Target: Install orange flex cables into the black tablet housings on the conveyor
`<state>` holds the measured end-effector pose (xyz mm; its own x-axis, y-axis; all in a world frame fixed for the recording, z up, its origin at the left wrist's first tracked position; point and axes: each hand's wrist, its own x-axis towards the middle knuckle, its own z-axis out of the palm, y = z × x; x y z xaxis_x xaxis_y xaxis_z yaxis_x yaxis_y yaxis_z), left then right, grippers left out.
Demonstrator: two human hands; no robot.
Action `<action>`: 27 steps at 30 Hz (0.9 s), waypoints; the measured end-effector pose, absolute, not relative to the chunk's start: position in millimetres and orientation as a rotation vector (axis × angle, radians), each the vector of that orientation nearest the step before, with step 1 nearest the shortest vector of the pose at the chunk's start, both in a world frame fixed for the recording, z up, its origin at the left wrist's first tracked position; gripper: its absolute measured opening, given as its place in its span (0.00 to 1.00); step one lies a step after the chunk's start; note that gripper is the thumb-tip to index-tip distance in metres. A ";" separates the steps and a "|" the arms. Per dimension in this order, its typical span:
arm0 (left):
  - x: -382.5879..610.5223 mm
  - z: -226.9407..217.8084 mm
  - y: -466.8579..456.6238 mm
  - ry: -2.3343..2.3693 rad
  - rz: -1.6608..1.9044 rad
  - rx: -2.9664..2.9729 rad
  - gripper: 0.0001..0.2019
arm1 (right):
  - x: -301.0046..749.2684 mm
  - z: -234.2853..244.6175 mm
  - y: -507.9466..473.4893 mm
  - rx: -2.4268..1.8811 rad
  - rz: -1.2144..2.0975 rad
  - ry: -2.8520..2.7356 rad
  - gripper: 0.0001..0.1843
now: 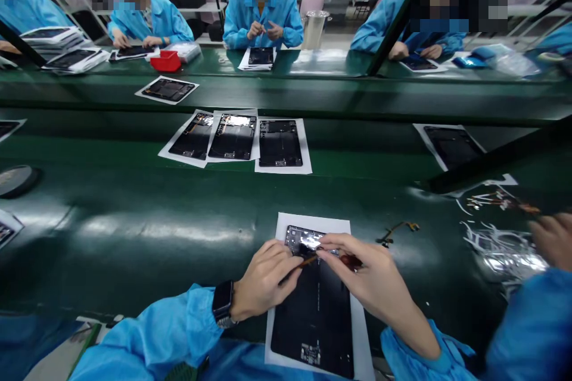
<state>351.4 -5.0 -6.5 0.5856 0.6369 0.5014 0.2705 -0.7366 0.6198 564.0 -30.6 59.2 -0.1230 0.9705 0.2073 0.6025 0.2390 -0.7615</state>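
A black tablet back housing (313, 315) lies on a white paper sheet (363, 333) in front of me, with a shiny silver patch near its far end. Over that end my left hand (268, 277) is closed, pinching one end of a thin orange-brown flex cable (308, 261). The fingertips of my right hand (373, 277) are pinched together at the cable's other end, and a dark reddish-brown part (351, 261) shows under its palm. Another flex cable (397, 231) rests on the green bench to the right.
Several housings on paper (280, 143) lie on the green belt (111, 158) ahead. White strips (498, 247) and loose flex cables (496, 197) are heaped at right, beside another person's hand (554, 241). A dark post (500, 158) slants across the right. Co-workers in blue sit opposite.
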 end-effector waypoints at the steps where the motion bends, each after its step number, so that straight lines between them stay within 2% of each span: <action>1: 350.7 -2.5 -5.1 0.737 0.987 2.285 0.14 | 564.4 59.4 -31.5 -1.447 0.688 -1.813 0.07; 4: 349.8 16.7 -5.0 0.846 0.959 2.054 0.11 | 564.4 61.0 -36.6 -1.417 0.689 -1.797 0.07; 8: 349.3 44.9 -12.2 1.032 1.124 1.773 0.04 | 559.9 57.5 -47.6 -1.335 0.526 -1.732 0.07; 12: 363.4 49.4 -29.5 0.879 0.758 1.184 0.15 | 550.7 43.8 -58.6 -1.222 0.347 -1.733 0.15; 14: 376.7 42.7 -37.4 0.782 0.731 0.854 0.18 | 546.0 37.1 -62.8 -1.207 0.263 -1.753 0.17; 17: 393.2 33.4 -44.7 0.705 0.813 0.536 0.15 | 541.2 31.6 -67.6 -1.196 0.142 -1.776 0.17; 22: 397.4 31.7 -44.5 0.649 0.878 0.430 0.07 | 540.0 31.8 -71.8 -1.186 0.046 -1.783 0.16; 27: 395.4 29.4 -38.1 0.620 0.911 0.557 0.09 | 544.3 32.0 -72.2 -1.156 0.022 -1.813 0.17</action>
<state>395.4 -38.1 29.4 0.4664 0.8481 -0.2512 -0.5449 0.4992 0.6738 544.3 -72.2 32.0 -0.1000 0.7098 0.6973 0.6929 0.5526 -0.4631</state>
